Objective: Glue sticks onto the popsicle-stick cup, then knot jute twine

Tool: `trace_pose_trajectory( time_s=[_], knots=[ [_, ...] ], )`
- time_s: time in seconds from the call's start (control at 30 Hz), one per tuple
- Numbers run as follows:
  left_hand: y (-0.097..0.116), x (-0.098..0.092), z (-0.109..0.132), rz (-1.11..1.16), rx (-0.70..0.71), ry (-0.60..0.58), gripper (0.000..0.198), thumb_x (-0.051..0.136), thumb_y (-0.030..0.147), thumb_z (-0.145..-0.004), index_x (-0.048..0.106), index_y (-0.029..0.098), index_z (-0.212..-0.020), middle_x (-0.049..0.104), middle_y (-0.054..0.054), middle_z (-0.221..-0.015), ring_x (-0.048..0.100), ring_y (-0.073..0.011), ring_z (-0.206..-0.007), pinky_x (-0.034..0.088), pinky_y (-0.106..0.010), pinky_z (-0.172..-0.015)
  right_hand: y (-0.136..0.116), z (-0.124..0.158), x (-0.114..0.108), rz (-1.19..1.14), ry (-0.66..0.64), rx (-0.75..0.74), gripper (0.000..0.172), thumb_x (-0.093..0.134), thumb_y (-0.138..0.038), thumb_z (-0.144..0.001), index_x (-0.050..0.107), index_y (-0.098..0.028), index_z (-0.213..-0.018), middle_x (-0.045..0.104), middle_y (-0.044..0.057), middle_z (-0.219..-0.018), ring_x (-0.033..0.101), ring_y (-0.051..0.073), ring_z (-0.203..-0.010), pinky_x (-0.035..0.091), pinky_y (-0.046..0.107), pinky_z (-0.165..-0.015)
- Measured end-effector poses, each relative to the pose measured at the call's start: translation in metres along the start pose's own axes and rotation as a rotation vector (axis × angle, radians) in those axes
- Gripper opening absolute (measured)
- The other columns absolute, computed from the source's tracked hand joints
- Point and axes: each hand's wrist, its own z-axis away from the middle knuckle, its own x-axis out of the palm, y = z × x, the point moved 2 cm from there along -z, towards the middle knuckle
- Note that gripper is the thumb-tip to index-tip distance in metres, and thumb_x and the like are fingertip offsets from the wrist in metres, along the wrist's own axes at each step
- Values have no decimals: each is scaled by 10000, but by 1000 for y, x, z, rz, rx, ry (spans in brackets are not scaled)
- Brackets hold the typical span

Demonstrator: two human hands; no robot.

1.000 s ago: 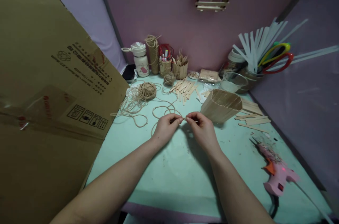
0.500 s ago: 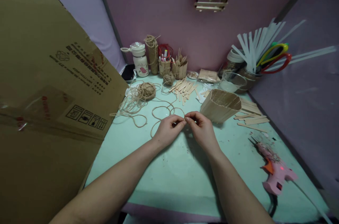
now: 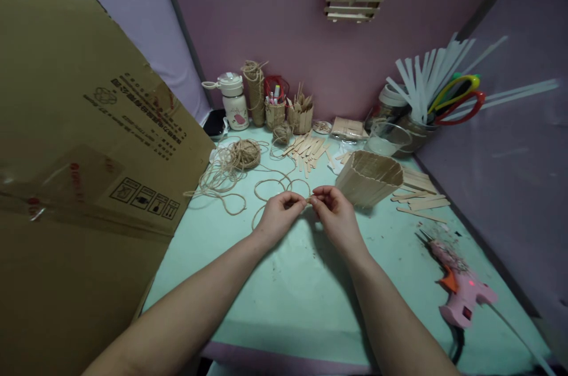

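Note:
Over the middle of the table, my left hand (image 3: 281, 212) and my right hand (image 3: 333, 210) pinch a short stretch of brown twine (image 3: 309, 201) between thumbs and fingertips. A small gap separates the two pinches. Loose loops of the twine lie on the table just beyond my hands. Farther back on the left sits a twine ball (image 3: 246, 154) with tangled strands around it. Close beyond my right hand stands a container made of wooden craft sticks (image 3: 370, 180), its open top showing.
A pink glue gun (image 3: 464, 290) with a red light lies at the right. Craft sticks (image 3: 419, 201) lie behind it, and more (image 3: 308, 151) at the back. A cardboard box (image 3: 89, 157) blocks the left side. A bottle (image 3: 234, 103) and a clear cup (image 3: 388, 139) stand behind.
My fingertips have drawn slightly apart, the left hand shifting a little left, so a bit of twine shows between them. Both hands keep their pinch.

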Motion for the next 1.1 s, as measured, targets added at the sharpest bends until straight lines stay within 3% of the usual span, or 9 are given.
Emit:
trace_pose_trajectory(
  time_s=[0.23, 0.37, 0.47, 0.7, 0.93, 1.1],
  knots=[
    [0, 2, 2, 202, -41, -129, 248, 730, 366, -671, 670, 151, -780, 660, -28, -799, 557, -118, -727, 427, -250, -700, -3, 0, -1, -15, 20, 28, 220, 672, -340, -716, 576, -219, -872, 610, -6, -707, 541, 147, -640, 399, 267, -566],
    [-4, 2, 1, 241, -22, -104, 231, 743, 348, -673, 678, 158, -788, 670, -27, -823, 573, -123, -764, 438, -256, -733, -12, 5, -1, 144, 80, -110, 128, 635, -330, -756, 602, -207, -772, 626, 12, -739, 557, 159, -704, 429, 288, -660],
    [-6, 0, -1, 190, 10, -41, 225, 730, 347, -689, 684, 158, -802, 681, -34, -817, 587, -141, -784, 449, -277, -760, -17, 8, 2, 251, 74, -166, 132, 572, -311, -802, 641, -200, -781, 659, 31, -762, 574, 172, -719, 433, 296, -671],
    [-3, -6, -2, -43, 195, 63, 143, 666, 294, -755, 711, 169, -807, 685, -54, -869, 604, -167, -864, 455, -272, -758, -17, 10, 5, 250, 27, -179, 201, 569, -331, -822, 718, -208, -876, 722, 61, -887, 632, 201, -800, 462, 312, -714],
    [4, -4, 5, -229, 367, 86, 109, 617, 237, -789, 713, 186, -782, 651, -46, -816, 581, -149, -807, 432, -241, -657, -17, 12, 3, 443, 61, -338, 148, 562, -262, -831, 699, -218, -794, 687, 39, -781, 596, 181, -717, 436, 303, -661],
    [3, 0, 6, -92, 195, 101, 73, 645, 223, -724, 674, 164, -693, 639, -22, -731, 566, -140, -744, 424, -251, -675, -17, 14, 5, 545, 106, -425, 143, 543, -221, -824, 614, -217, -701, 614, 21, -696, 547, 165, -661, 417, 301, -648]
  ],
)
